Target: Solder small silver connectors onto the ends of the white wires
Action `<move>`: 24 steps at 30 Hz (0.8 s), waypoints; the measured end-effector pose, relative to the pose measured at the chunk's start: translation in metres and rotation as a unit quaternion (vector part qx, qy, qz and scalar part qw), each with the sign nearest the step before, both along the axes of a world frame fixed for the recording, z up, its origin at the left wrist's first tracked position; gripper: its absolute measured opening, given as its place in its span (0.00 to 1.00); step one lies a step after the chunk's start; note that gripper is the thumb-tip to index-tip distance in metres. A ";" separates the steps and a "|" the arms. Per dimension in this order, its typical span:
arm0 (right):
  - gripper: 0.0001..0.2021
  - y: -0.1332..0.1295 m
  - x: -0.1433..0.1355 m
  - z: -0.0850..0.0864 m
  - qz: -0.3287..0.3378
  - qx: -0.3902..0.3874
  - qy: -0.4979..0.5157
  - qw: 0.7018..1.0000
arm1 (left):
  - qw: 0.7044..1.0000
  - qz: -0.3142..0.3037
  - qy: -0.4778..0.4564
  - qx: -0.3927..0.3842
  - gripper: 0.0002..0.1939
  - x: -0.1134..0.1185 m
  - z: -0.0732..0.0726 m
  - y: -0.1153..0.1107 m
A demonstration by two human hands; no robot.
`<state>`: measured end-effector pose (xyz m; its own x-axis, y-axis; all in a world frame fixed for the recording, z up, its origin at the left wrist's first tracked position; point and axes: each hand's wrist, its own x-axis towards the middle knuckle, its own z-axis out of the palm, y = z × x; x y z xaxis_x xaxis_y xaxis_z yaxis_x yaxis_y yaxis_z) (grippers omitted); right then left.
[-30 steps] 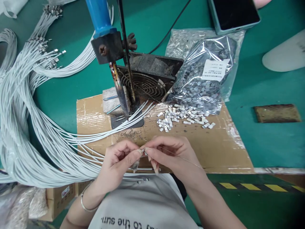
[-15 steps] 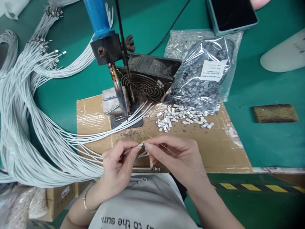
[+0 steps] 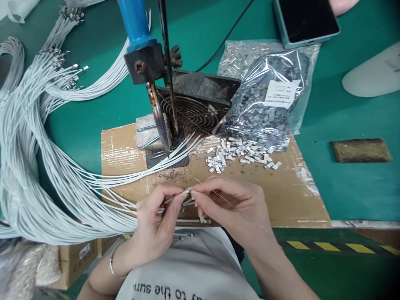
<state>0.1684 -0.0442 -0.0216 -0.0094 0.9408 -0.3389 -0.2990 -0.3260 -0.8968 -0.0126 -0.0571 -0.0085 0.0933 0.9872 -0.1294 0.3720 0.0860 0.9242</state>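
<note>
Above the cardboard, the tips of my left hand (image 3: 158, 221) pinch the end of a white wire (image 3: 168, 200). My right hand (image 3: 239, 206) meets it fingertip to fingertip, closed on a small metal connector (image 3: 188, 190) at the wire's end; the fingers partly hide how the two sit together. A thin strand of solder wire (image 3: 225, 200) also runs through my right hand and trails over the wrist. More white wire ends lie under both hands. The blue-handled soldering iron (image 3: 137, 25) stands clamped beyond them, its tip pointing down above several laid-out wires (image 3: 150, 170).
Loose small connectors (image 3: 246, 154) are scattered before a plastic bag (image 3: 268, 100) of them. A black fan (image 3: 200, 100) stands behind the iron. A large white wire bundle (image 3: 31, 175) fills the left. A phone (image 3: 308, 21), white bottle (image 3: 371, 73) and brown pad (image 3: 361, 150) are rightward.
Both hands stay together at the wire end, with only a slight shift of the fingers. The whole view has moved a little, so the iron appears slightly farther right.
</note>
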 end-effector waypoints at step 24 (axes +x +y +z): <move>0.08 0.004 0.002 0.000 0.003 -0.013 0.043 0.999 | 0.946 -0.041 0.132 0.292 0.11 0.012 -0.007 0.013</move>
